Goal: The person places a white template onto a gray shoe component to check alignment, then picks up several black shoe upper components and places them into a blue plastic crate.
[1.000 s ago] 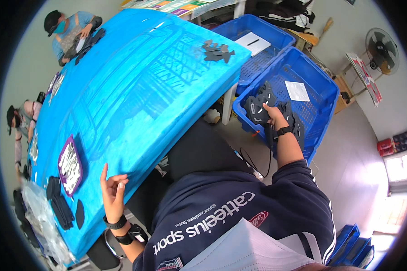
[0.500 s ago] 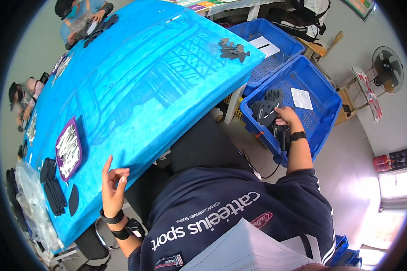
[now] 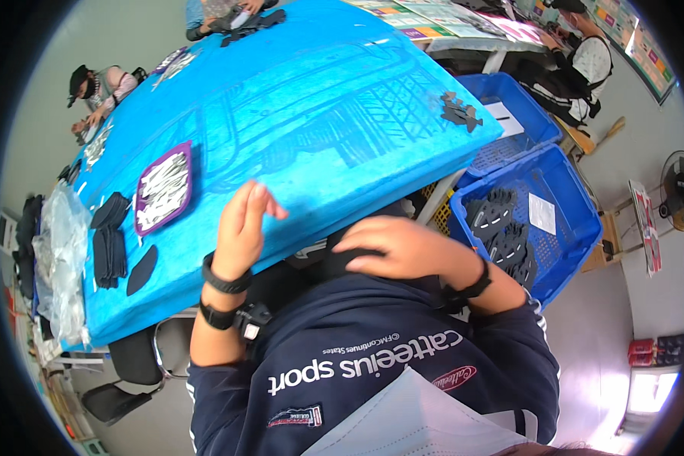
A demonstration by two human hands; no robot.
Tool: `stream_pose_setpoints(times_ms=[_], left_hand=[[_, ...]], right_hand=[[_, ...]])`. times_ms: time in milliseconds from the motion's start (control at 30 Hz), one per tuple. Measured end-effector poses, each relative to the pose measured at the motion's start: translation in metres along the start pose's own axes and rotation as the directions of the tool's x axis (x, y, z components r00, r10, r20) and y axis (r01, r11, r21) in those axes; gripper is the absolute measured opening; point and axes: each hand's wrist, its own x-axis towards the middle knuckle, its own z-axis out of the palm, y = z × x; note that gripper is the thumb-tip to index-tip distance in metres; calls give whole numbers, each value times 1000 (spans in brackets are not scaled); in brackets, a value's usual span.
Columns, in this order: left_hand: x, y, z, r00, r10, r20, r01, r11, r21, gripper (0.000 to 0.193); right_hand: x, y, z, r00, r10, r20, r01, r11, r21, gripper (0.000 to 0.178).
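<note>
My left hand is raised over the near edge of the blue-covered table, fingers stretched out and holding nothing. My right hand, a little blurred, hovers above my lap with its fingers apart and nothing in it. Left of my left hand lies a purple tray heaped with white strips. Nearer the table's left corner are a stack of long black pieces, a second black stack and one loose black oval piece.
To the right, a blue crate holds dark pieces with white marks and a white paper. Another blue crate stands behind it. Grey pieces are piled at the table's right corner. Several people work around; a clear plastic bag is at left.
My right hand has left the dark pieces in the crate and come back leftward over my lap. My left hand remains by the table edge, fingers straighter. The view has turned left.
</note>
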Motion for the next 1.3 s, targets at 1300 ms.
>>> stream_pose_setpoints(times_ms=[1300], left_hand=[[-40,-38,-13,971,-182,-154,137,955,-261,24]], right_hand=[[-77,-54,-247,562,-631,-535,-814,-305,-494,54]])
